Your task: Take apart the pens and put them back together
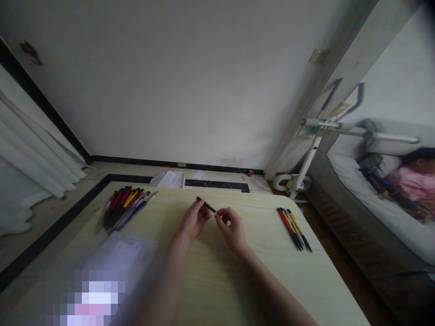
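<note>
A short black pen [210, 207] slants between my hands above the middle of the table. My left hand [195, 221] grips it with thumb and fingers near its upper end. The fingertips of my right hand [231, 226] are pinched together at the pen's lower right end. Whether those fingers also hold a smaller piece is too small to tell. On the table to the right lie several pens [291, 228] in red, yellow, grey and black, side by side. A large heap of mixed pens [125, 203] sits at the far left of the table.
A clear plastic bag or sheet [125, 251] lies at the table's left, with a blurred-out patch nearer me. Beyond the pale wooden table [272, 280], papers [169, 179] are on the floor. White exercise equipment [307, 158] and a sofa with a person [413, 181] are at right.
</note>
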A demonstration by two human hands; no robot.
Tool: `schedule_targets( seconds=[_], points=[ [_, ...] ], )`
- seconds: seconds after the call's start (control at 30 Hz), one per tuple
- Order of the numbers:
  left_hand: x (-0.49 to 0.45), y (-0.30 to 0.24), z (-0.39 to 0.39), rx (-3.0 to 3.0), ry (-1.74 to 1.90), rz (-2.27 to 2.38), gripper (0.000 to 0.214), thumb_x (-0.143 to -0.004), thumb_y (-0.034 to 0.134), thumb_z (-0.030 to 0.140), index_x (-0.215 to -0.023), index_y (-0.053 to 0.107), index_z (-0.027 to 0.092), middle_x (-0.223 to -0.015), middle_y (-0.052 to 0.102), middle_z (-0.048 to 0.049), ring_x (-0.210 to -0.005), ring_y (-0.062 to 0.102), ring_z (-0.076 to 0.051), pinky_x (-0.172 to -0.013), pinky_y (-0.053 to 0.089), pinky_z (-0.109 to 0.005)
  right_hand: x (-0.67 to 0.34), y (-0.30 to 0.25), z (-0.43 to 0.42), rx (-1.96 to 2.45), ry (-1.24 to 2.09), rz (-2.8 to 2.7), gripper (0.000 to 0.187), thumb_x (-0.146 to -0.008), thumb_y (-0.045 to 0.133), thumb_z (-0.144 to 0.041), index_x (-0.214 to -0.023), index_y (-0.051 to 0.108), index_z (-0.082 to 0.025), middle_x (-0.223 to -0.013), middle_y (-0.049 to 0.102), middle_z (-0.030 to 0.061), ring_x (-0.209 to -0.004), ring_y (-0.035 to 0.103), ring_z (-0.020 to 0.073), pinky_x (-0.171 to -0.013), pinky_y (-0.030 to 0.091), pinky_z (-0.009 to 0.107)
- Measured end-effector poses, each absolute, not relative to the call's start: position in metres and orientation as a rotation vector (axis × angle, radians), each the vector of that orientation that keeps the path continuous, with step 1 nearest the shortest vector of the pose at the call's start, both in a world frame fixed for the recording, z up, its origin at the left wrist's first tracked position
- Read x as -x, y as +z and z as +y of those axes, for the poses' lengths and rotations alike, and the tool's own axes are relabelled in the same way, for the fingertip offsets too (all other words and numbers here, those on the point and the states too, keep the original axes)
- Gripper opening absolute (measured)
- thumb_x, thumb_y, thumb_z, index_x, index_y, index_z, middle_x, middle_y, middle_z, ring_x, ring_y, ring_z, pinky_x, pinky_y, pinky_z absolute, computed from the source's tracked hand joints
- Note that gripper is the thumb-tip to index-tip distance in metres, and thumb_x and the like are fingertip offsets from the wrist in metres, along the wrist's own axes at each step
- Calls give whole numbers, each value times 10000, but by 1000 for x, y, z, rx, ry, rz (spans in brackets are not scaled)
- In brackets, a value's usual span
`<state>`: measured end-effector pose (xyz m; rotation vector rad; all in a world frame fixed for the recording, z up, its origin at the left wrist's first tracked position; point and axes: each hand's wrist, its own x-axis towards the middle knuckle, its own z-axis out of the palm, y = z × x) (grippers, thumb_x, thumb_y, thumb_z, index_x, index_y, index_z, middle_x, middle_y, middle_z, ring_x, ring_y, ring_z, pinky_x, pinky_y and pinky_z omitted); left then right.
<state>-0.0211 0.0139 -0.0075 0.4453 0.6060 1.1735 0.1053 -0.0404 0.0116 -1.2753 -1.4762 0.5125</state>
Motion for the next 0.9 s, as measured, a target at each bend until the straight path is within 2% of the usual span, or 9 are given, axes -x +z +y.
schedule_targets(
  seconds=[0.5,0.9],
  points=[
    [20,-4,14,-426,1156,636,137,-697,618,221,-748,522,138,-680,580,-17,-550,539,-79,-486,447,-194,-104,2,-48,1257,472,-1499,90,-719,472,-136,-730,549,-180,-658,502,-2,-539,455,97,-522,380,220],
    [19,-3,13,-455,1157,646,146,-689,625,222,-754,522,143,-666,567,-1,-552,535,-77,-483,441,-191,-108,1,-48,1298,459,-1506,56,-743,513,-210,-723,553,-175,-644,525,-3,-533,465,98,-510,384,214]
  ],
)
